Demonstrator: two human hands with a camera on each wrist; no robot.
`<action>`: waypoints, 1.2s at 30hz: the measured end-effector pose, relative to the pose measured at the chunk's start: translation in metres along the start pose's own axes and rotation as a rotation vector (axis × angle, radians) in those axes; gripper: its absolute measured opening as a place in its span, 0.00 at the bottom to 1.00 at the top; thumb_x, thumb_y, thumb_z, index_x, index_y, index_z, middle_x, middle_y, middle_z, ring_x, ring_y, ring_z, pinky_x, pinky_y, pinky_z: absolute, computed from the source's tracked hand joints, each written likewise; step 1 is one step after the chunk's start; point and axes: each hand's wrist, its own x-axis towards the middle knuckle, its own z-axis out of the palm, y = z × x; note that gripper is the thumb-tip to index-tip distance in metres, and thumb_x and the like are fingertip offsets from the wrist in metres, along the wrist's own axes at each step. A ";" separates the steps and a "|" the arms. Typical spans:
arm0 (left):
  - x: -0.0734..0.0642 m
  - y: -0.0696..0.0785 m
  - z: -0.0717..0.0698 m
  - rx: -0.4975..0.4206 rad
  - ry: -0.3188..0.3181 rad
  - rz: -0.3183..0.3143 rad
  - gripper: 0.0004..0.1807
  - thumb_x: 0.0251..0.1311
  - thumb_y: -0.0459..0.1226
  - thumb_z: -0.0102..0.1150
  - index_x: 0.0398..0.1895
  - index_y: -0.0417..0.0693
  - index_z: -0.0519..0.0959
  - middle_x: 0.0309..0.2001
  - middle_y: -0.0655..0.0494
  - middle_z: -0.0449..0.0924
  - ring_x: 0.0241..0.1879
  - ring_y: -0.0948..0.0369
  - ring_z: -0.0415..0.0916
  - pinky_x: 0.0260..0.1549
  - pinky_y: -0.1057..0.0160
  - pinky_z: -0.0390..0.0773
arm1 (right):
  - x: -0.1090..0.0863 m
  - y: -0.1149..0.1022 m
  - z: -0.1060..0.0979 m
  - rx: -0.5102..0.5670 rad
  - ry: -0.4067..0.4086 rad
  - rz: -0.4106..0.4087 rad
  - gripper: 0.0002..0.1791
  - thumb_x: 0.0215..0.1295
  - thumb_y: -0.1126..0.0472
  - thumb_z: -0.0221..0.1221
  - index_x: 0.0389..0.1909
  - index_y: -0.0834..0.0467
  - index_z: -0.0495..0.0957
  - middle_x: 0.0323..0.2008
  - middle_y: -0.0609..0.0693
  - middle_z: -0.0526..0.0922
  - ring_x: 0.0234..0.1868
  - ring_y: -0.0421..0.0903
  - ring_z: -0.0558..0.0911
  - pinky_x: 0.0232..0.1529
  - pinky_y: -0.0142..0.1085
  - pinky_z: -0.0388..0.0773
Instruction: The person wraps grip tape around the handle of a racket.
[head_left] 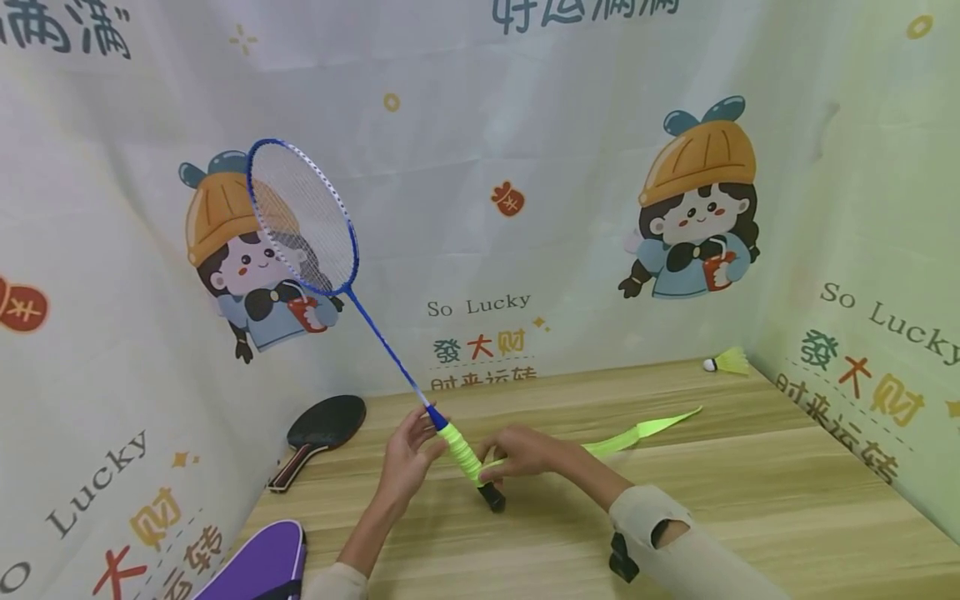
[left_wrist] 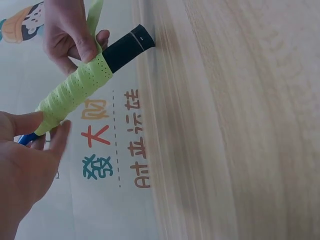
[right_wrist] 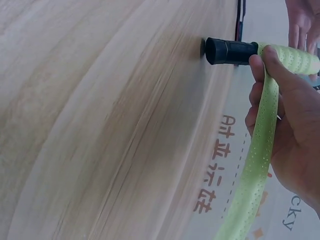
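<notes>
A blue and white badminton racket (head_left: 390,349) slants up to the left, its head raised and its butt low over the table. Perforated yellow-green grip tape (left_wrist: 77,91) winds in overlapping turns around most of the handle, with a black stretch (left_wrist: 122,52) bare at the butt end. My left hand (head_left: 405,458) holds the handle near the blue cone, thumb and fingers on either side. Close to the butt, my right hand (head_left: 521,454) pinches the grip tape between thumb and fingers. From there the loose tape tail (right_wrist: 260,145) hangs away, trailing rightward over the table in the head view.
A black table tennis bat (head_left: 327,422) lies at the table's back left. Nearer on the left is a purple case (head_left: 258,558). A yellow shuttlecock (head_left: 727,362) sits at the back right corner. Printed cloth (head_left: 585,250) walls in the wooden table (head_left: 750,492).
</notes>
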 end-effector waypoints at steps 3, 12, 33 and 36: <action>0.002 0.001 0.005 0.025 0.005 0.006 0.35 0.61 0.16 0.58 0.73 0.35 0.68 0.61 0.33 0.80 0.58 0.41 0.79 0.49 0.66 0.82 | 0.001 -0.002 0.000 -0.002 0.021 0.044 0.09 0.69 0.55 0.69 0.40 0.55 0.82 0.22 0.50 0.88 0.24 0.52 0.87 0.23 0.24 0.64; 0.006 0.006 0.020 0.111 0.059 -0.011 0.34 0.61 0.30 0.73 0.70 0.41 0.71 0.59 0.45 0.84 0.49 0.49 0.84 0.35 0.66 0.82 | 0.002 -0.002 0.002 -0.084 0.091 0.069 0.15 0.61 0.49 0.75 0.33 0.51 0.79 0.18 0.39 0.84 0.22 0.40 0.85 0.23 0.25 0.71; -0.002 0.007 0.013 0.051 -0.046 0.000 0.37 0.65 0.19 0.59 0.77 0.36 0.60 0.61 0.35 0.80 0.59 0.39 0.79 0.57 0.59 0.81 | -0.006 0.013 0.003 -0.065 0.084 -0.082 0.12 0.67 0.58 0.69 0.47 0.58 0.88 0.36 0.46 0.91 0.34 0.31 0.87 0.46 0.26 0.81; -0.003 0.009 0.012 0.063 -0.018 -0.012 0.33 0.66 0.20 0.57 0.73 0.36 0.60 0.60 0.38 0.81 0.60 0.44 0.78 0.56 0.57 0.79 | -0.005 0.011 0.003 -0.081 0.079 -0.063 0.13 0.68 0.57 0.69 0.49 0.58 0.88 0.38 0.44 0.91 0.35 0.30 0.86 0.47 0.25 0.81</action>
